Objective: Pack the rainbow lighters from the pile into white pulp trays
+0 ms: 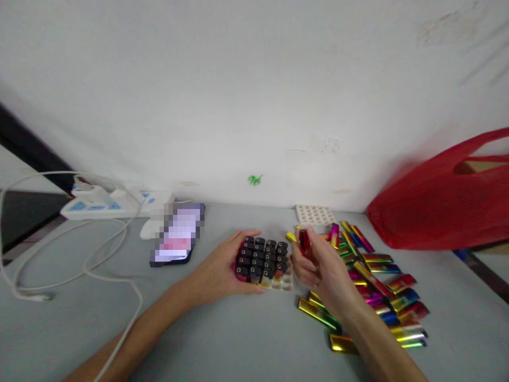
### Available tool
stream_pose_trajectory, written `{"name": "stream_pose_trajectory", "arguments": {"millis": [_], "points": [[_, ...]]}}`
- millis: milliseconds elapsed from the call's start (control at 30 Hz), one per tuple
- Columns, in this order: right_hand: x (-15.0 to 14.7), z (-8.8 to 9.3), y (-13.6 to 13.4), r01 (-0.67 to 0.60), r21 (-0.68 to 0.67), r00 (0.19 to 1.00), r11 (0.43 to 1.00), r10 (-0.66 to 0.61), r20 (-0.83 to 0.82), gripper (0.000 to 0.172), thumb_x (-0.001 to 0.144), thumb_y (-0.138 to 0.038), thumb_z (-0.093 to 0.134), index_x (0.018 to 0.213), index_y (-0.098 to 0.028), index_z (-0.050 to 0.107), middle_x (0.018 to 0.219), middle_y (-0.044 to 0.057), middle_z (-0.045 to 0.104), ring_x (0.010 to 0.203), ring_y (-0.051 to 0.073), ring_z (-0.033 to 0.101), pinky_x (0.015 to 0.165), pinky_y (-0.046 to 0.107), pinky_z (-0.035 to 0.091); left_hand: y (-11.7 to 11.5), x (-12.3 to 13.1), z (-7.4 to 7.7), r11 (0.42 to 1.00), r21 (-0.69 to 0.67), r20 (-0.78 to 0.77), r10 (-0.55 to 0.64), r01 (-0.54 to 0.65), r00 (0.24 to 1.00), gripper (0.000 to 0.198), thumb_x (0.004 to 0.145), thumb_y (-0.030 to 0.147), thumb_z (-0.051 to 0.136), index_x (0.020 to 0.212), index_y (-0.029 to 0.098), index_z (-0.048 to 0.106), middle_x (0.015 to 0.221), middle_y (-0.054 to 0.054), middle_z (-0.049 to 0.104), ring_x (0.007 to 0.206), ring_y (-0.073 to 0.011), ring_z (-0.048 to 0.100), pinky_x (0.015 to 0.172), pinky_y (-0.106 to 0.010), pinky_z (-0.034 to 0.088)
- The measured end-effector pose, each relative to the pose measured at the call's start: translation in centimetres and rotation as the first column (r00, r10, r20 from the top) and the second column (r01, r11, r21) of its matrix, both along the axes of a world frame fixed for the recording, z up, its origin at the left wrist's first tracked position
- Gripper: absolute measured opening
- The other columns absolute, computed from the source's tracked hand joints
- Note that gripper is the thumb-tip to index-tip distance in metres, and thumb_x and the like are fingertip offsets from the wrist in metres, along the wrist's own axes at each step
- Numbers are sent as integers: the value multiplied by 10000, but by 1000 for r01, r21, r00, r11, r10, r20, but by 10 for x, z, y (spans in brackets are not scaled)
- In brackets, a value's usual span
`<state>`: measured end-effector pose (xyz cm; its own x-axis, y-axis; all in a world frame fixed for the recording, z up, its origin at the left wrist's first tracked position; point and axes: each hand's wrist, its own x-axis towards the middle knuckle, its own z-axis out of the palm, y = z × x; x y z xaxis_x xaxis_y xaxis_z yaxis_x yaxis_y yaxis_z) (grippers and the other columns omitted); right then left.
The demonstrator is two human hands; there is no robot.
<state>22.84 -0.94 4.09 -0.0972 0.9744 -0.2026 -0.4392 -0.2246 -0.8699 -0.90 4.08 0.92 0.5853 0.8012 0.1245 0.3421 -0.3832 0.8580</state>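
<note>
My left hand (pixel 225 265) is wrapped around the left side of a block of black-topped lighters (pixel 263 257), thumb near the front edge and fingers behind. They stand upright in rows in a pale tray (pixel 286 282), whose bare cells show along the right side. My right hand (pixel 318 260) is closed on a shiny red lighter (pixel 304 241), held just right of the tray and apart from it. Its lower part is hidden by the fingers. Beside and beneath my right forearm lies a loose pile of shiny multicoloured lighters (pixel 374 278).
A second pale tray with holes (pixel 315 215) lies by the wall. At the right stands a red bag (pixel 429 201). On the left are a phone (pixel 178 236), a white power strip (pixel 115 204) and a looping white cable (pixel 135 292), which crosses my left forearm.
</note>
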Motion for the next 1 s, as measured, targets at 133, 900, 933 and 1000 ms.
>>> {"name": "stream_pose_trajectory", "arguments": {"millis": [133, 900, 933, 1000], "points": [[2, 2, -2, 32, 200, 995, 979, -49, 83, 412, 965, -584, 788, 815, -232, 635, 772, -9, 568, 668, 151, 498, 642, 277, 435, 0, 0, -2, 1000, -12, 5, 17, -17, 1000, 1023, 667, 368, 1045, 1546, 283, 530, 1455, -105, 691, 1294, -376, 711, 1151, -539, 561], [28, 6, -8, -368, 251, 752, 895, 128, 646, 185, 843, -311, 928, 825, -198, 782, 695, 8, 728, 610, 141, 628, 570, 262, 437, 0, 0, -3, 1000, 12, 10, 16, -16, 1000, 1017, 665, 330, 1043, 1543, 277, 534, 1463, -96, 677, 1313, -362, 700, 1154, -501, 559], [28, 6, -8, -373, 257, 752, 891, 128, 646, 182, 836, -300, 930, 824, -196, 781, 686, 6, 726, 604, 138, 628, 562, 255, 429, 0, 0, -4, 1000, 10, 14, 15, -15, 1000, 1021, 667, 336, 1043, 1548, 276, 530, 1464, -97, 677, 1310, -362, 703, 1152, -499, 561], [28, 6, -7, -381, 273, 750, 883, 123, 649, 180, 823, -279, 932, 821, -190, 776, 674, 3, 726, 591, 130, 623, 546, 244, 414, 0, 0, -5, 1000, 2, 21, 11, -11, 1000, 1025, 672, 344, 1042, 1553, 270, 525, 1463, -101, 682, 1305, -366, 707, 1151, -499, 562]]}}
